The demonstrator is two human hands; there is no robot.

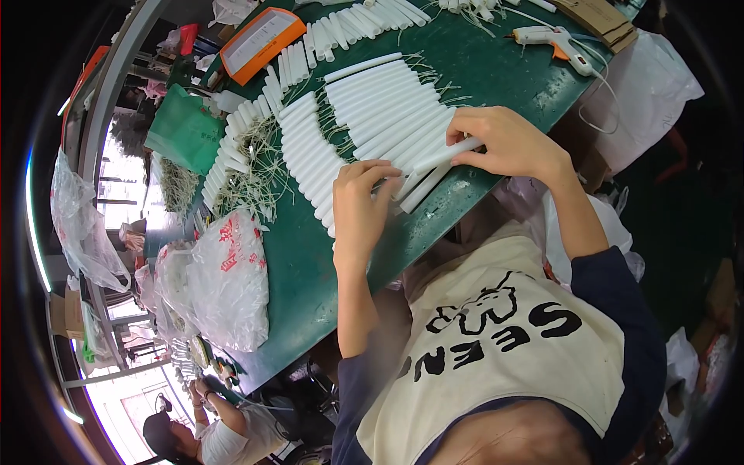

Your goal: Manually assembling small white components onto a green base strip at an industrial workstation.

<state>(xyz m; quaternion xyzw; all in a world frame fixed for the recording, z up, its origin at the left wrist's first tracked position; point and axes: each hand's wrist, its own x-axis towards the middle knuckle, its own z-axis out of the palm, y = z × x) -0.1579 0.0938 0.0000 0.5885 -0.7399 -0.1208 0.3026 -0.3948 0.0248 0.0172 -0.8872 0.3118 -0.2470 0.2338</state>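
At the table's near edge, my right hand pinches the right end of a slim white tube between thumb and fingers. My left hand is closed with bent fingers around the tube's other end; its fingertips are partly hidden. Another white tube lies just below the held one. Beyond my hands, a row of white tubes lies side by side, with thin pale strings sticking out at the far right ends. A second row of tubes runs down to the left of it, beside my left hand.
A green table carries more tubes and tangled pale strings. An orange box, a green bag and a clear plastic bag stand left. A corded glue gun lies far right. Another person works at lower left.
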